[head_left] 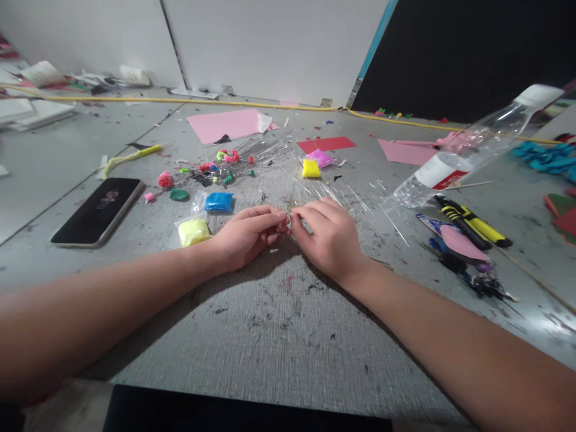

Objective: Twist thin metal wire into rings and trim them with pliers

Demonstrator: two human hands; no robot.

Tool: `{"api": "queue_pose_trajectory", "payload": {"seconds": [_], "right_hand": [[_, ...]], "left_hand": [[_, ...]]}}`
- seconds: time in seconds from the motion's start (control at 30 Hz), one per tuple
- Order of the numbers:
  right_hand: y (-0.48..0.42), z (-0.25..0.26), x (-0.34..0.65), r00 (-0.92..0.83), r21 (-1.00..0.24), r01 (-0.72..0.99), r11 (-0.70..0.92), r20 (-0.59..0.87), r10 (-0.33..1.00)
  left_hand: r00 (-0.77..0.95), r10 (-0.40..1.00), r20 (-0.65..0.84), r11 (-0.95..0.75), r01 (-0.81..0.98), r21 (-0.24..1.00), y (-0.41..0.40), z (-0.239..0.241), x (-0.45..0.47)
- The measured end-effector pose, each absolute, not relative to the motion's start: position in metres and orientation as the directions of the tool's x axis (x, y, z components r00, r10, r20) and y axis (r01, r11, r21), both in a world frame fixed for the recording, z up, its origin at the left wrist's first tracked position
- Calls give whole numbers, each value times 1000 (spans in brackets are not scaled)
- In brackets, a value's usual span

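Observation:
My left hand (pixel 252 234) and my right hand (pixel 330 240) meet over the middle of the grey table (pixel 270 348). Both have thumb and fingers pinched together, their tips almost touching. Whatever lies between the fingertips is too small to make out. Just left of my left hand are a blue clay packet (pixel 219 202) and a pale yellow clay packet (pixel 193 231). Beyond the hands lie a bright yellow packet (pixel 310 168) and a purple packet (pixel 320 158). Thin clear strips (pixel 333 193) are scattered past my right hand.
A phone (pixel 98 213) lies at left. At right a plastic bottle (pixel 472 150) stands, appearing tilted, near yellow-black pliers (pixel 477 225) and a bunch of keys (pixel 481 281). Small coloured clay pieces (pixel 229 157), pink paper (pixel 225 125) and red paper (pixel 326 144) lie farther back. A yellow cord (pixel 252 105) runs behind.

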State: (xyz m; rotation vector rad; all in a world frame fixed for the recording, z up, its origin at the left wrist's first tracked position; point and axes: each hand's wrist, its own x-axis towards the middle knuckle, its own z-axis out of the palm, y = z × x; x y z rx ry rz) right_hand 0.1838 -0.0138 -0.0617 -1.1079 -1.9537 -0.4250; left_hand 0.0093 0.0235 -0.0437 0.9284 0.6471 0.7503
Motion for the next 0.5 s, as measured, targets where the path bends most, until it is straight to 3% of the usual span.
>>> {"api": "queue_pose_trajectory", "payload": {"seconds": [0.33, 0.5], "right_hand": [[-8, -69, 184, -180, -178, 809, 560, 832, 525], [-11, -64, 184, -239, -159, 804, 574, 797, 555]], "left_hand": [[573, 802, -169, 418, -337, 844, 25, -45, 10], [526, 826, -202, 405, -306, 862, 24, -44, 11]]}}
